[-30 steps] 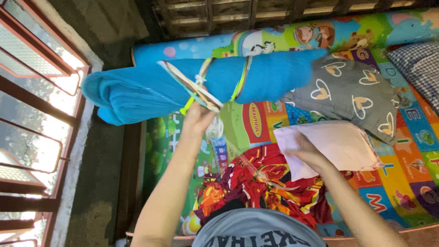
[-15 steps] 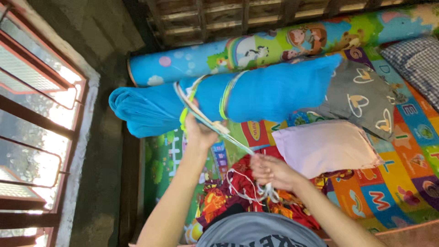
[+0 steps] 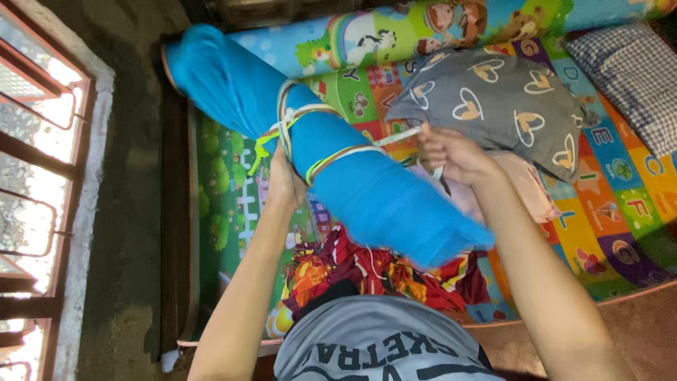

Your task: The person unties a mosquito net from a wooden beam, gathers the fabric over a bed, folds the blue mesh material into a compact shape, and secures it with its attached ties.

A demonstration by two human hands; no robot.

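Blue roll [image 3: 367, 190] | long axis far-left to near-right, earlier level | left hand [image 3: 285, 185] grips underneath | right hand [image 3: 451, 155] closed on cord [image 3: 398, 137], previously lower

Rolled bright-blue fabric bundle [image 3: 338, 162]: long, cylindrical, lying diagonally above the colourful play mat, upper end toward the top left. Pale flat cord [image 3: 310, 116] encircles its middle in several loops, one strand pulled taut rightward.

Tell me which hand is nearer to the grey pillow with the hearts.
Right. The right hand is closed on a pale cord just below the grey pillow, at its edge. The left hand grips the blue roll by its ties, well off to the pillow's side.
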